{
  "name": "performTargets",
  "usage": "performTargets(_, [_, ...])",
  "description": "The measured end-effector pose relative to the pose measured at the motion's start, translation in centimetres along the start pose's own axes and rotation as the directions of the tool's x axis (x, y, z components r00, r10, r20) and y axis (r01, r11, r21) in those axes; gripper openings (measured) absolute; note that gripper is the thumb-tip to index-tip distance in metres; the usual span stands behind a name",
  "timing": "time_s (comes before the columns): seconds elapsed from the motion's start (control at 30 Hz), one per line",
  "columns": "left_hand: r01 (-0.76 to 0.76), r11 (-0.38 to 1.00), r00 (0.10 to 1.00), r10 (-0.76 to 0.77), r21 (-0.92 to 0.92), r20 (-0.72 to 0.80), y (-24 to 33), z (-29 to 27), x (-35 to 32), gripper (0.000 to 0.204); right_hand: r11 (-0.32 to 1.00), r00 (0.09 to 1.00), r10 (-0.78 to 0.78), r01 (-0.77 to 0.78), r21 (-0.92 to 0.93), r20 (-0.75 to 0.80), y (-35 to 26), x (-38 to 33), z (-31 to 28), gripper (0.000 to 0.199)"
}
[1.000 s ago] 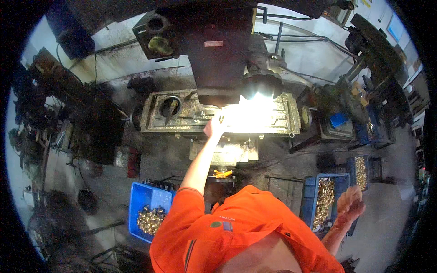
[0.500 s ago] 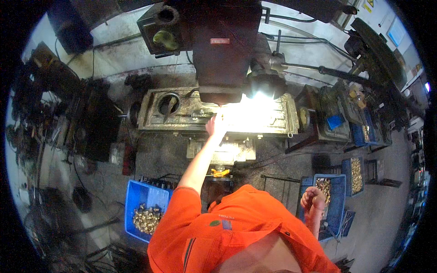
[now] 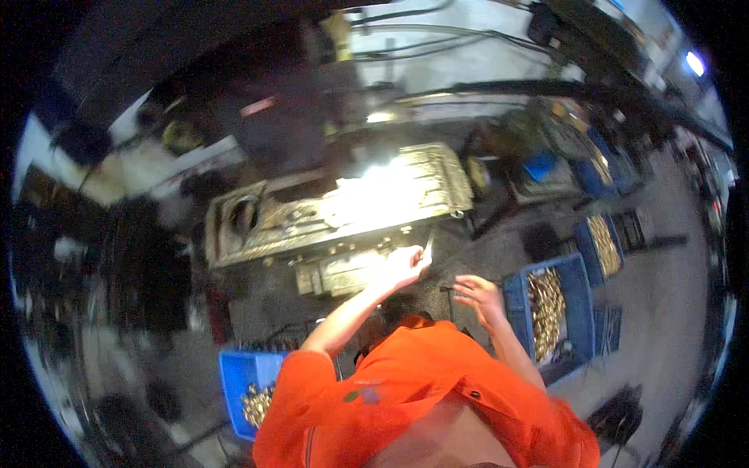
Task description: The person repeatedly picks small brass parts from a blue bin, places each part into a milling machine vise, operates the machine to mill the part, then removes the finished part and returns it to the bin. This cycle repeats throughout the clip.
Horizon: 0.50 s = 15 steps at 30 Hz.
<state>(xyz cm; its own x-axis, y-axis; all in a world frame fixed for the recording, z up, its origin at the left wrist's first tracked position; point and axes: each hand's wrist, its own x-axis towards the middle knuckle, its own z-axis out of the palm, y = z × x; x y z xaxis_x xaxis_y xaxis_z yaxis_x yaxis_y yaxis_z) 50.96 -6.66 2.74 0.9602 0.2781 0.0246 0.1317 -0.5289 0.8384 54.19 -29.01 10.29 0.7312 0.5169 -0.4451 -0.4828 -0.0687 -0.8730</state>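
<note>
The picture is motion-blurred. My left hand (image 3: 404, 267) is at the front edge of the brightly lit machine table (image 3: 265, 234), fingers closed on a small pale metal piece (image 3: 427, 249) that sticks up from them. My right hand (image 3: 477, 294) hovers with fingers spread and nothing in it, just left of a blue crate (image 3: 515, 292) filled with brass-coloured parts (image 3: 546, 304). Both orange sleeves come up from the lower edge.
A dark machine head (image 3: 265, 117) stands over the table. A second blue crate (image 3: 238, 374) with brass parts sits lower left on the floor. Further blue crates (image 3: 587, 238) and cluttered benches stand at the right. Dark machinery lines the left side.
The view swung and tilted. My left hand came back from the lit table to its front edge. My right hand rose from the right crate toward the middle, fingers now spread.
</note>
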Motion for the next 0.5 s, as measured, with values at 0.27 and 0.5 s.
performTargets(0.27, [-0.158,0.987,0.98,0.158,-0.011,0.124,5.9,3.4,-1.1,0.02,0.972,0.984,-0.144,0.121,0.202,0.102,3.4,3.3,0.4,0.039])
performTargets(0.5, [-0.278,0.917,0.931,0.185,0.285,0.314,5.9,0.9,-0.9,0.02,0.994,0.952,-0.113,0.11,-0.029,-0.285,-0.2,-0.5,-5.6,0.03])
